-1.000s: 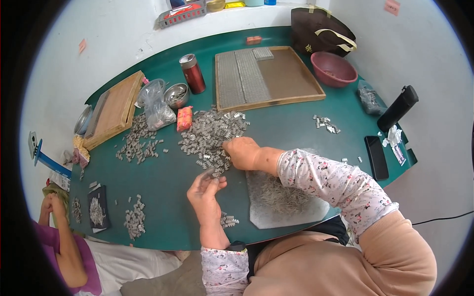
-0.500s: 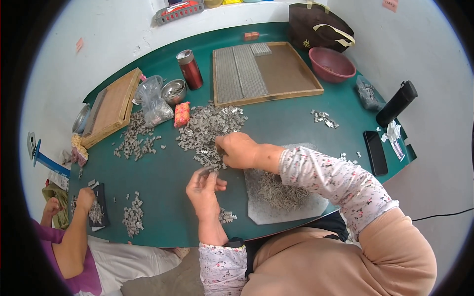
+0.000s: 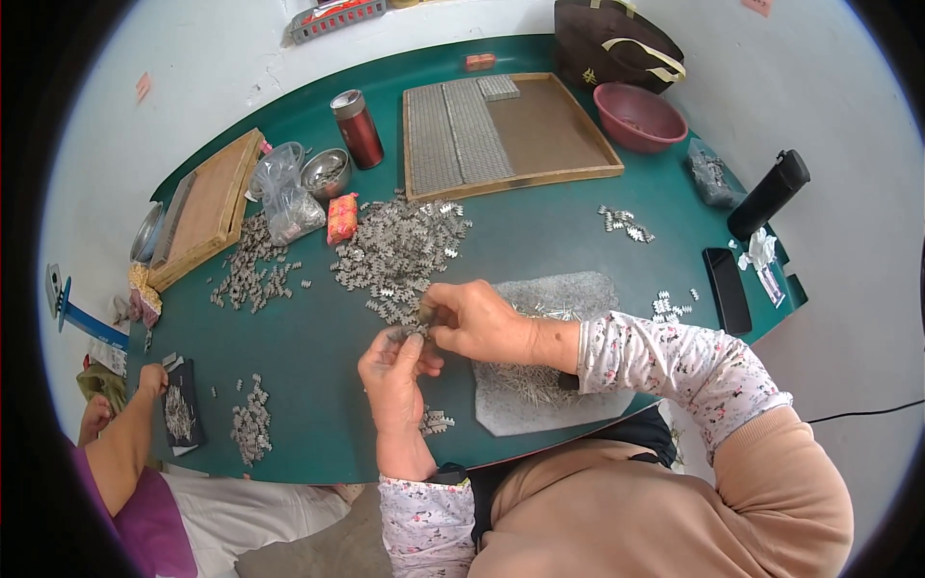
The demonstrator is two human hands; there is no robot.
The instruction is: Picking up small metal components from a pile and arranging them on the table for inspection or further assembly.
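My left hand (image 3: 393,376) is raised over the front of the green table, thumb and fingertips pinched on a small grey toothed metal piece (image 3: 418,330). Close against it, my right hand (image 3: 479,320) has its thumb and forefinger closed at the same spot; what lies between them is too small to make out. Just beyond both hands spreads a large pile of such metal pieces (image 3: 400,246). Under my right wrist lies a grey pad (image 3: 501,419) bearing a heap of thin metal pins (image 3: 535,387). A few more pieces (image 3: 436,421) sit beside my left wrist.
A wooden tray (image 3: 564,125) partly filled with rows of pieces lies at the back. Near it stand a red thermos (image 3: 357,130) and a pink bowl (image 3: 641,118). To the right are a black bottle (image 3: 769,196) and a phone (image 3: 726,291). A co-worker's hand (image 3: 152,380) works at left.
My right hand has come from the edge of the pile toward me and now meets my left fingertips. The view has shifted slightly.
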